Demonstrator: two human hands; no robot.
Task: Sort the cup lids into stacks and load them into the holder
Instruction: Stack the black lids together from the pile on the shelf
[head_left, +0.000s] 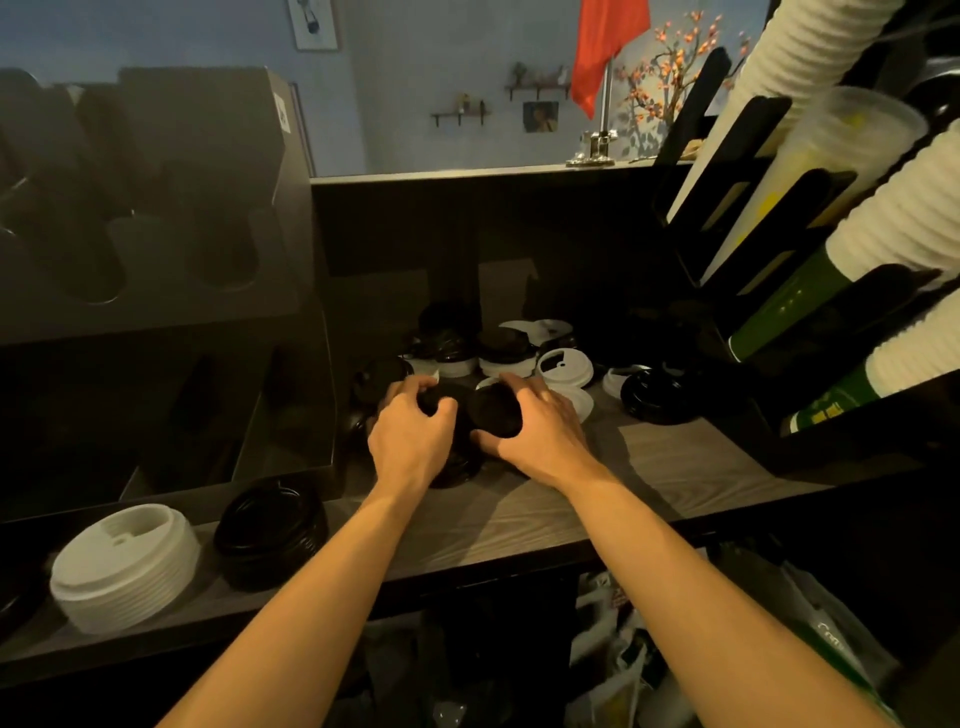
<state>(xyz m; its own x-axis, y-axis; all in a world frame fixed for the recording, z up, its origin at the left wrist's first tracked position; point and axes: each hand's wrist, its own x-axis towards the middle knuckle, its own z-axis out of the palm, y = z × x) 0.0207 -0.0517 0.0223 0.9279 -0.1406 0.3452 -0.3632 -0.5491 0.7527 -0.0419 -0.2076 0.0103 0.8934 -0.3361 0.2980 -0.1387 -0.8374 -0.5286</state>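
Left hand and right hand side by side, both gripping.
Right of the dark slotted lid holder, the left hand curls round a black round plastic lid; the right hand grips a second black lid. Mixed loose lids lie far right. I would align both rims squarely before nesting them.

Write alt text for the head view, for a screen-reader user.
The left hand and right hand grip black lids in a loose pile of black and white lids on a wood-grain counter. A white lid stack and a black lid stack stand at the near left, before a dark holder.
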